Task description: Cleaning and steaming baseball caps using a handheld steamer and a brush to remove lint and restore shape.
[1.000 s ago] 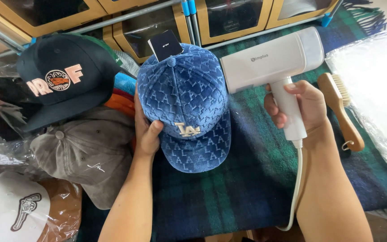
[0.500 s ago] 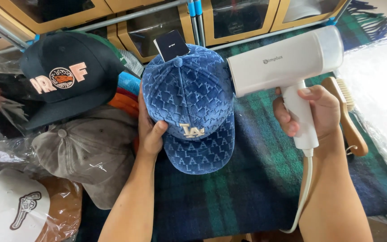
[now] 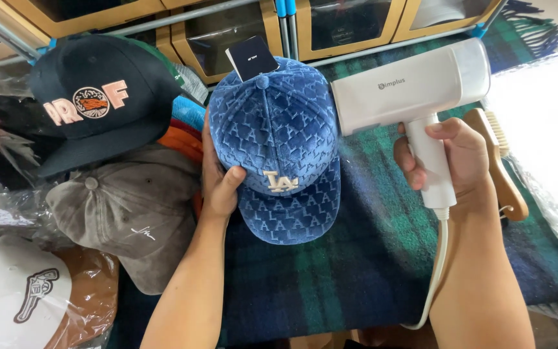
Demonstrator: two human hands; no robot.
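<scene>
I see the left hand (image 3: 219, 183) gripping the blue patterned cap (image 3: 278, 145) at centre frame, thumb on its crown. The right hand (image 3: 454, 160) is closed around the white handheld steamer (image 3: 414, 90), upper right, nozzle beside the cap.

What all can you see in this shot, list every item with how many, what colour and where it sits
blue cap: one, patterned blue velvet with a pale emblem, centre, on the blanket
tag: one, dark card, at the blue cap's top
handheld steamer: one, white with a cord, upper right
wooden brush: one, tan, right, behind the steamer hand
plaid blanket: one, green and navy, under everything
black cap: one, orange lettering, upper left
grey cap: one, faded grey, left of centre
white and brown cap: one, bagged, lower left
storage boxes: several, tan with clear fronts, top edge
left hand: fingers gripping the blue cap's left side
right hand: closed round the steamer handle
</scene>
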